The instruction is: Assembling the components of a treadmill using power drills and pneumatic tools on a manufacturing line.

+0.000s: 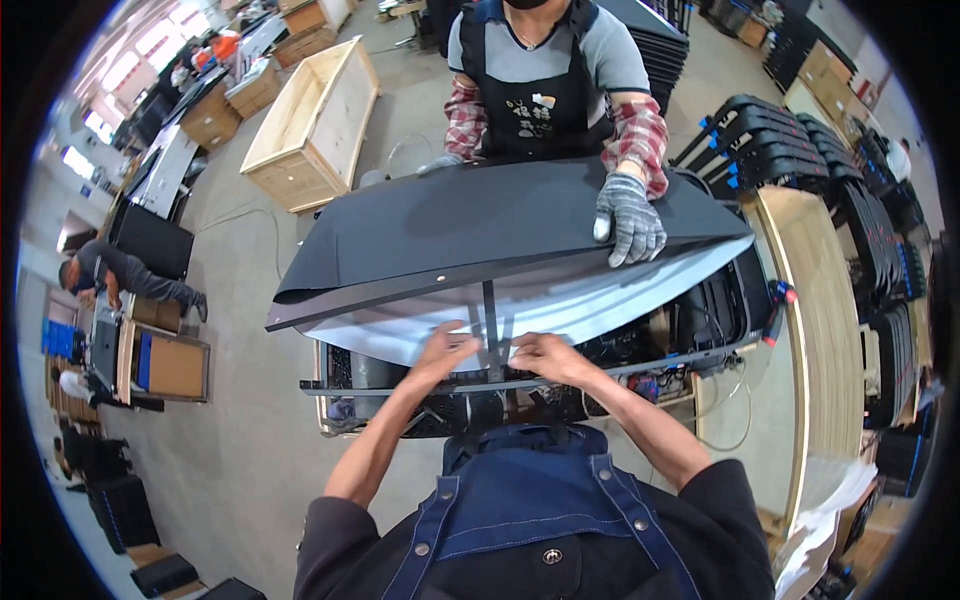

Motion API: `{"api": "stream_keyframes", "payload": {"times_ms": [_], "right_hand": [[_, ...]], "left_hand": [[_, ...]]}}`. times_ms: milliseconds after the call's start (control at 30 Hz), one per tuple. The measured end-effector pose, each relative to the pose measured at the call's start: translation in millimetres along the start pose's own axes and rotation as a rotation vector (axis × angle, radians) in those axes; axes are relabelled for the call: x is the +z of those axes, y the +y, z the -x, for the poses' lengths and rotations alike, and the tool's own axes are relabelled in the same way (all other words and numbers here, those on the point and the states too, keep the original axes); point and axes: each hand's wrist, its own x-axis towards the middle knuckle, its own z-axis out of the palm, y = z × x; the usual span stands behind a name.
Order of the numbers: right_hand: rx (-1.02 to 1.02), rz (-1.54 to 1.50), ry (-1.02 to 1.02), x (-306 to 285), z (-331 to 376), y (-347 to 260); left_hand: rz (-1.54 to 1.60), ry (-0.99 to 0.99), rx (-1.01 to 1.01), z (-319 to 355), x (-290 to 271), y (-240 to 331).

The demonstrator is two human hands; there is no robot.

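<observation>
A long dark frame [350, 300] with a thin crossbar [490, 318] lies in front of me, and a black sheet [480, 205] drapes over its far side. Beneath it shows a pale, shiny curved sheet [590, 305]. My left hand [447, 352] is just left of the crossbar at the pale sheet's near edge, slightly blurred, its fingers apart. Right of the bar, my right hand [548, 355] has thumb and fingertips drawn together; what lies between them is too small to make out. A co-worker's gloved hand [632, 220] presses on the black sheet's right part.
A dark rail [350, 388] runs along the workstand's near side, with black parts and tools below the sheet. An open wooden crate [315, 125] stands at far left. Stacked black frames [770, 145] and a long wooden box [815, 330] line the right. Another person [125, 270] bends over at left.
</observation>
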Motion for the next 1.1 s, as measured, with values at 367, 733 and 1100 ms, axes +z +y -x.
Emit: {"api": "stream_keyframes", "payload": {"times_ms": [367, 733, 1100], "right_hand": [[-0.227, -1.204, 0.839, -333.2, 86.5, 37.7], [0.135, -0.819, 0.792, -245.8, 159.2, 52.2], [0.263, -0.395, 0.903, -187.5, 175.2, 111.0]], "left_hand": [[0.732, 0.712, 0.167, 38.7, -49.2, 141.5], [0.785, 0.837, 0.011, 77.8, -66.4, 42.2], [0.856, 0.899, -0.145, 78.1, -49.3, -47.9]]}}
